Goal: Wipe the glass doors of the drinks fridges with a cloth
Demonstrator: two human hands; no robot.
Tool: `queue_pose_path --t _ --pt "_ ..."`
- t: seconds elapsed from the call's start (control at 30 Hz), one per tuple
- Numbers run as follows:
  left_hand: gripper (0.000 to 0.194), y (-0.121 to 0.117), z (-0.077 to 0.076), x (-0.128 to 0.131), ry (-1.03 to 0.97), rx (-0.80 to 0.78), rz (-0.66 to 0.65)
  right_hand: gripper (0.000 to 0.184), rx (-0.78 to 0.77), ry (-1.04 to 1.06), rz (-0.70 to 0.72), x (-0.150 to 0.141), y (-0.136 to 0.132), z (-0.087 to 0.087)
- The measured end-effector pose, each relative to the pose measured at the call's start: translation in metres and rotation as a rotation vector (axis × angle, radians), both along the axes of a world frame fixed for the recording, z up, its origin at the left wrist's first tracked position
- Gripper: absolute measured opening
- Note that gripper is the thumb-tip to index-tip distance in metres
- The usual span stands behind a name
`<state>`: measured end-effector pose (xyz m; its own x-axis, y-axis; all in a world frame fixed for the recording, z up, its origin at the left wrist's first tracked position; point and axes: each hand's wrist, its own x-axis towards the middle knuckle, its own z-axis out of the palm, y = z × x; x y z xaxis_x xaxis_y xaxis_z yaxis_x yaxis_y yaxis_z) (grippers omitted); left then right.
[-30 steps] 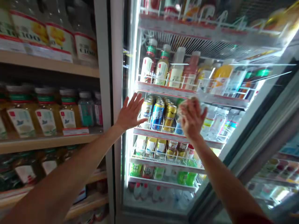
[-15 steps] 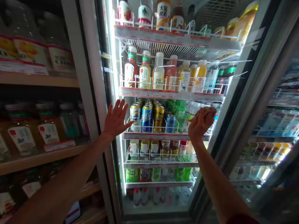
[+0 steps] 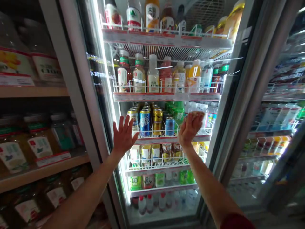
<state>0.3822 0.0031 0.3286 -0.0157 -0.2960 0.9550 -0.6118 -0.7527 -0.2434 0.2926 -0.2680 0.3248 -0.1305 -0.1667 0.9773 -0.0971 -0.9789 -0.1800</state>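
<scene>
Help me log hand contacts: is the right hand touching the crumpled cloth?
Touching. The head view shows the right hand raised, its fingers against the near side of the crumpled cloth, with no gap between them.

The cooler's top shelf (image 3: 166, 38) is carrying assorted bottles (image 3: 152, 15). The next shelf (image 3: 152, 96) is holding a row of capped drinks (image 3: 153, 74), standing upright. Below, a third shelf (image 3: 154, 140) is bearing blue and gold cans (image 3: 145, 122), with green bottles (image 3: 178, 111) standing to their right. The fourth shelf (image 3: 149, 172) is supporting more drinks (image 3: 156, 152). At left, a wooden shelf (image 3: 43, 171) is holding large bottles (image 3: 40, 144) with white labels.
</scene>
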Motion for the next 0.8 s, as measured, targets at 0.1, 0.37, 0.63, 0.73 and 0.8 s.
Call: queue_pose_path --t 0.1,0.37,0.63,0.73,0.8 --pt "0.073 0.001 0.0 0.0 -0.007 0.013 0.02 0.049 -0.346 0.267 0.099 0.002 0.028 -0.008" --pt "0.073 -0.002 -0.002 -0.003 0.021 0.0 0.01 0.053 0.045 -0.035 -0.037 -0.007 -0.033 0.011" --pt "0.072 -0.001 -0.001 -0.002 -0.001 0.001 0.02 0.052 -0.51 0.343 0.081 -0.005 0.012 -0.012" --pt "0.072 -0.002 -0.001 -0.002 0.015 -0.001 0.015 0.055 -0.152 0.086 0.012 -0.006 -0.019 -0.006" --pt "0.072 -0.002 -0.001 -0.002 0.02 0.002 0.022 0.055 -0.027 -0.001 -0.012 -0.003 -0.015 -0.002"
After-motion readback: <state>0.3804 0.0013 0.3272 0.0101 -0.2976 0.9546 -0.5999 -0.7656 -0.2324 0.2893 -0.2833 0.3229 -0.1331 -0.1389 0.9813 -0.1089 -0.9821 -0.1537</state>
